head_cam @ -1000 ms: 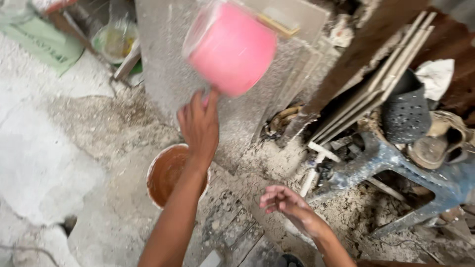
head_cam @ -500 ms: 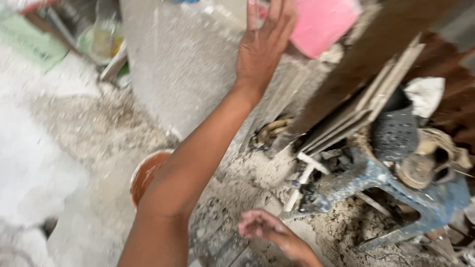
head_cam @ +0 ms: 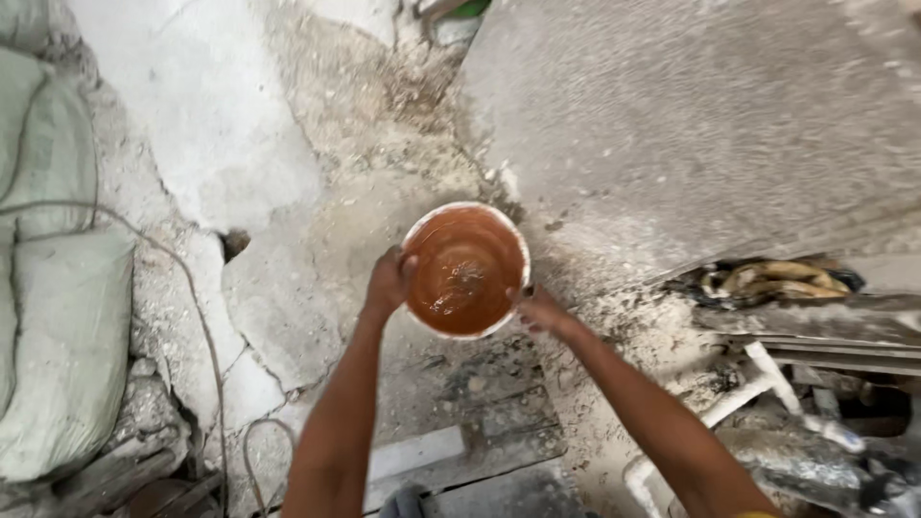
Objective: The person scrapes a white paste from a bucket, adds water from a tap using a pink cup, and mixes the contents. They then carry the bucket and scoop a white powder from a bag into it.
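Bucket (head_cam: 466, 270), orange-stained inside, clamped by left hand (head_cam: 387, 284) and right hand (head_cam: 539, 311) at opposite rims; cracked dusty concrete floor (head_cam: 240, 144), grey sacks (head_cam: 58, 336) at left edge.

The place is a construction or masonry work site, rough and unfinished. The floor (head_cam: 240, 144) is cracked concrete, broken into slabs and covered with sand, grit and mortar crumbs. Filled grey-green sacks (head_cam: 58, 317) are stacked along the left edge, with a thin cable (head_cam: 182, 278) trailing over the rubble beside them. A large grey slab (head_cam: 691, 125) leans at the far right. White pipes (head_cam: 767, 384) and dusty scrap lie near right. A bucket (head_cam: 466, 270) of muddy brown water stands on the ground at centre.
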Available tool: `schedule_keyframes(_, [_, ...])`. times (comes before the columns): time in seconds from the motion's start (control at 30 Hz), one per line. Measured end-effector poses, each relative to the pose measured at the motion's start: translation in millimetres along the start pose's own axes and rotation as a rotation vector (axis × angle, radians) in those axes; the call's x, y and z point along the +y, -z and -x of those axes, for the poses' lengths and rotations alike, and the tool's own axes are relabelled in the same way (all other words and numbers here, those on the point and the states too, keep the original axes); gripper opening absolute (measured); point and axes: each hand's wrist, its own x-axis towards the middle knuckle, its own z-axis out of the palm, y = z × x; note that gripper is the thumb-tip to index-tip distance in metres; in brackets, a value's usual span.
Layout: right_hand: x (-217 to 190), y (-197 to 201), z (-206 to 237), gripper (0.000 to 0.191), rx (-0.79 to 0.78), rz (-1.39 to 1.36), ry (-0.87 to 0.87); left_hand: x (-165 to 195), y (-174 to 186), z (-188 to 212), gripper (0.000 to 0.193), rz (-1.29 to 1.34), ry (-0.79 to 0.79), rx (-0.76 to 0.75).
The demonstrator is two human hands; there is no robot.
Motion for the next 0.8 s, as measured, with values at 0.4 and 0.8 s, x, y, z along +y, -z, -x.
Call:
schedule_keyframes(0.4, [1, -19, 67, 0.042, 0.207, 0.223, 0.311, 10, 73, 87, 0.029, 0.185, 0.223, -0.089])
schedule_keyframes(0.8, [-259, -35, 485, 0.037, -0.021, 0.104, 0.206, 312, 486, 284, 0.036, 0.356, 0.753, -0.176])
